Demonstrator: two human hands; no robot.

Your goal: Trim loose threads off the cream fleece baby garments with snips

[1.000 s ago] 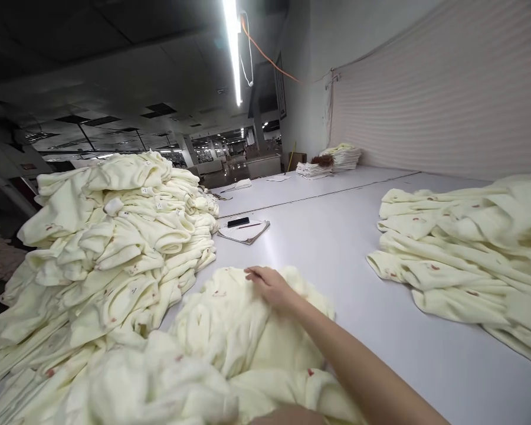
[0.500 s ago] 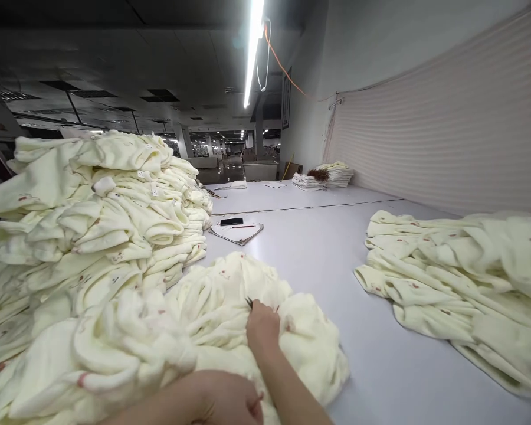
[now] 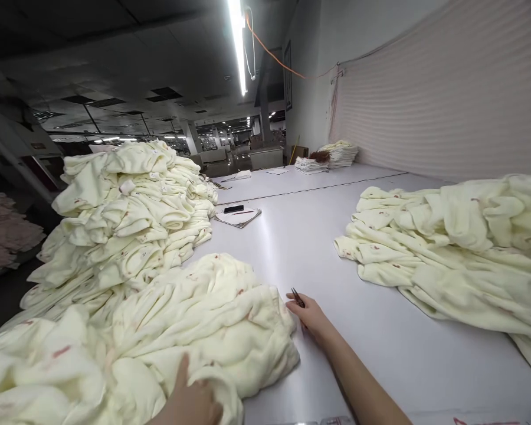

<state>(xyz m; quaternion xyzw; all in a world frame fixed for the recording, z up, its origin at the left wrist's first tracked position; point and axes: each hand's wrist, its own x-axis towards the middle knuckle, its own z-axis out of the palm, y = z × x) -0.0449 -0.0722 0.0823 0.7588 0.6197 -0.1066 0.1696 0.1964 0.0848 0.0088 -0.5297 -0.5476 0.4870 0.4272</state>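
A fluffy pale-yellow garment (image 3: pixel 212 313) with small reddish motifs lies bunched on the table in front of me. My left hand (image 3: pixel 192 404) is at its near edge, index finger stretched out over the cloth. The other fingers curl against a fold, partly out of sight. To the right of the bundle, my right hand (image 3: pixel 307 313) is closed around small dark thread snips (image 3: pixel 298 298), their tips pointing up and forward. Its fingertips come close to the garment's right side; I cannot tell whether they touch it.
A tall heap of similar garments (image 3: pixel 137 212) rises at the left. More garments (image 3: pixel 442 254) lie in a pile at the right. Farther back on the white table (image 3: pixel 301 230) are papers (image 3: pixel 239 219) with a phone (image 3: pixel 233 209), and cloth stacks (image 3: pixel 340 154) near the wall.
My right hand has come off the top of the garment and moved right with the snips. My left hand has shifted left, its index finger now extended. The view has turned slightly.
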